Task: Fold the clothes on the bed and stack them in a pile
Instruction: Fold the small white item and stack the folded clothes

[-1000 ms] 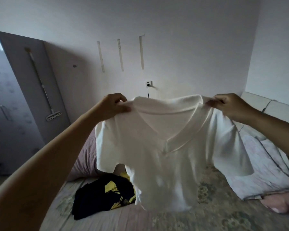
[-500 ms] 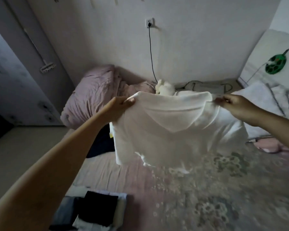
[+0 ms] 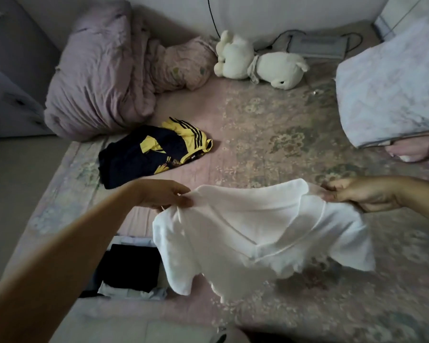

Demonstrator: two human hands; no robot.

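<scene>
— Two hands pinching: left hand and right hand gripping white shirt at its shoulders, hanging over bed, hem drooping onto it.

— Hiding what?

— Partly covering folded pile near left edge. Lying beyond: black-yellow clothes. Sitting near far edge: plush toy, crumpled quilt.

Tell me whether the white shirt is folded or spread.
Spread, not folded: the left hand and right hand pinch the white shirt by its shoulders, body and sleeves hanging open.
</scene>
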